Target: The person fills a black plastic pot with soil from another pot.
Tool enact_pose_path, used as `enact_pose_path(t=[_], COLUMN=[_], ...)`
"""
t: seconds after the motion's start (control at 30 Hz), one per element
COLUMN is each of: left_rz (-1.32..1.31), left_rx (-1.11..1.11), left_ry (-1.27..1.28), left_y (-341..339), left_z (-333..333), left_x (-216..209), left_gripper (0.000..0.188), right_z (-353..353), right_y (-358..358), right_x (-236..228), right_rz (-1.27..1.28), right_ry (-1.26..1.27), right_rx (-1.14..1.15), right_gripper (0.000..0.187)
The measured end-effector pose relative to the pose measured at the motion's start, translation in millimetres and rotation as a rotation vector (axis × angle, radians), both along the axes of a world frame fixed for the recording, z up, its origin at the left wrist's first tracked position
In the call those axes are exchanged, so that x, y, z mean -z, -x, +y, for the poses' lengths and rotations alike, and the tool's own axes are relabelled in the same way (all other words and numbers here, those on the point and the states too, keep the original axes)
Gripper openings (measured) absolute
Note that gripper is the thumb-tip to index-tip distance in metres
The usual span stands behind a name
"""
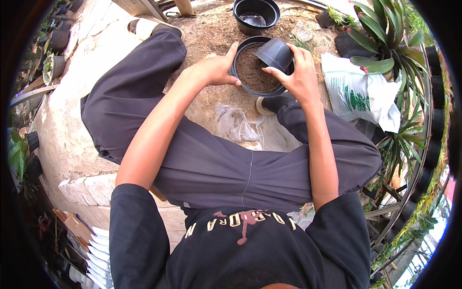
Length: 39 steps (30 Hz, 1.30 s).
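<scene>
A round black plant pot (239,83) stands on the ground ahead of me, with brown soil (248,70) inside. My left hand (219,66) is against its left rim, thumb and fingers spread apart along the outside. In my right hand (302,77) is a smaller black pot (275,54), gripped between thumb and fingers. This small pot is tilted over the right part of the soil, its mouth toward the left. Whether anything is inside the small pot cannot be made out.
Behind stands another black pot (256,18). To the right lies a white plastic sack (349,91) beside a long-leaved potted plant (392,43). A clear plastic bag (236,123) lies between my legs. Rows of black pots (435,120) line the right edge.
</scene>
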<state>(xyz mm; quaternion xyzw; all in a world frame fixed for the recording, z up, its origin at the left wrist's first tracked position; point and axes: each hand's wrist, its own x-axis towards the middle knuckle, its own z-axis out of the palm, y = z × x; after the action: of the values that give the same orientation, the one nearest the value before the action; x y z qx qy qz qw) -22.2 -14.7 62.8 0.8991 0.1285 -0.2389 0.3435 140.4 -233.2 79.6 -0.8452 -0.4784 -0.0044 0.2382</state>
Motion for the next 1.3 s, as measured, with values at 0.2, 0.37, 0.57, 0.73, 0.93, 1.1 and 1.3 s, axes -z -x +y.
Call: enact_pose_path(t=[0.2,0.37,0.57,0.73,0.93,1.1,1.3], left_rz=[-0.002,-0.018,-0.01,-0.031,0.013,-0.016,-0.002], left_rx=[0.011,0.001,0.004,0.002,-0.002,0.005,-0.003], left_ry=[-0.038,0.002,-0.021,-0.037,0.002,-0.03,0.006], left_y=[1.2,-1.6,-0.4,2.8,1.5,1.1,0.0], left_z=[0.1,1.7,1.7,0.1,3.5,1.6,0.9], left_x=[4.6,7.0,9.3,13.7,6.0,14.7,3.6], left_gripper=[0.124,0.124,0.124,0.124,0.125,0.125,0.126], right_z=[-4.7,-2.3,0.1,2.0,5.5,4.7,4.2], right_y=[5.3,3.6,14.3,14.7,22.7,26.4,12.5], right_x=[-5.4,-6.6,-1.1,-1.9,2.4,-4.6,2.8], right_rz=[0.116,0.229,0.1,0.219,0.085,0.189,-0.027], right_ry=[0.095,0.021,0.089,0.033,0.077,0.094,0.048], right_rx=[-0.009,0.117,0.014,0.093,0.051,-0.025,-0.031], right_gripper=[0.089,0.094,0.096,0.097,0.094,0.097,0.092])
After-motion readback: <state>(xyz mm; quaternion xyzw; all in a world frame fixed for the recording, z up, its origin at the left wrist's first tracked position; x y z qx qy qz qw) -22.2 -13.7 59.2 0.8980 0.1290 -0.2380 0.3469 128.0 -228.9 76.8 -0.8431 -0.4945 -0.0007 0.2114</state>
